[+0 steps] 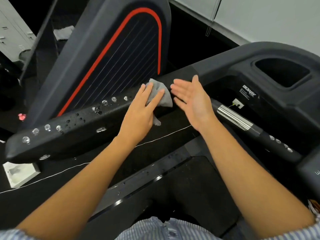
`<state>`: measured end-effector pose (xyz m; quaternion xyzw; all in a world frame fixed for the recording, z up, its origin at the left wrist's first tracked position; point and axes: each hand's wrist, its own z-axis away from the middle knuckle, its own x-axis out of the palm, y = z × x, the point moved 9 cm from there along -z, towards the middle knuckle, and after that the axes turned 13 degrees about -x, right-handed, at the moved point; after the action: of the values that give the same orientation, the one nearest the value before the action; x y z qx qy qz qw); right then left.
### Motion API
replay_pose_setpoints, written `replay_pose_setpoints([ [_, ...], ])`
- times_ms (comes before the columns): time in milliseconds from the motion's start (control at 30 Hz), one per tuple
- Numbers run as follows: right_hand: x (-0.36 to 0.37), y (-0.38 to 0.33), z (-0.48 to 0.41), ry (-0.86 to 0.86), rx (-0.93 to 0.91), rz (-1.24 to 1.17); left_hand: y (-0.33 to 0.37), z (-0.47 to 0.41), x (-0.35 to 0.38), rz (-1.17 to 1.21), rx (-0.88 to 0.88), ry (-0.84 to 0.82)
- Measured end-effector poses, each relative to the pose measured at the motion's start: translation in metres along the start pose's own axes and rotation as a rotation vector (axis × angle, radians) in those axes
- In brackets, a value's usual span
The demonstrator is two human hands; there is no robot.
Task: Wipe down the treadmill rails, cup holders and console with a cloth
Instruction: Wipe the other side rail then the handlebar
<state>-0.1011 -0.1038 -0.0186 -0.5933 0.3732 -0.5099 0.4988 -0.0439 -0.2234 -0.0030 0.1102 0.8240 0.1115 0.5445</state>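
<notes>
Head view, looking down over both forearms at the treadmill. The left hand [138, 110] lies palm down on a grey cloth [163, 96], which is bunched on the top face of the padded black rail [72, 130] that runs from lower left toward upper right. The grip of this hand is spread: the fingers are straight and slightly apart, pressing the cloth onto the rail, and a corner of cloth shows below the palm. The right hand [191, 101] hovers just beside the cloth, palm turned toward it, fingers straight and close together; its grip is spread and holds nothing. White foamy spots [47, 127] and dark droplets dot the rail to the left of the cloth. Beyond the rail stands a dark panel [97, 49] bordered by a red stripe [110, 42]. At upper right, a deep cup holder [284, 73] is set in the grey moulding, with a white-lettered label [249, 91] below it. A second bar with a chrome section [233, 116] runs down to the right and also carries a few spots. A striped garment [155, 227] fills the bottom edge.
</notes>
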Motion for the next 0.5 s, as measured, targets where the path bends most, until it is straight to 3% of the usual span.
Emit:
replay_pose_setpoints([
  [133, 0.007, -0.021, -0.027, 0.01, -0.156, 0.46, 0.003, -0.01, 0.036, -0.458, 0.122, -0.087],
  [267, 0.034, -0.019, -0.035, -0.093, -0.274, 0.679, 0.004, 0.0, 0.04, -0.702, 0.241, -0.019],
  [500, 0.04, 0.006, -0.039, -0.203, -0.379, 0.935, -0.019, 0.01, 0.028, -0.648, 0.132, -0.035],
])
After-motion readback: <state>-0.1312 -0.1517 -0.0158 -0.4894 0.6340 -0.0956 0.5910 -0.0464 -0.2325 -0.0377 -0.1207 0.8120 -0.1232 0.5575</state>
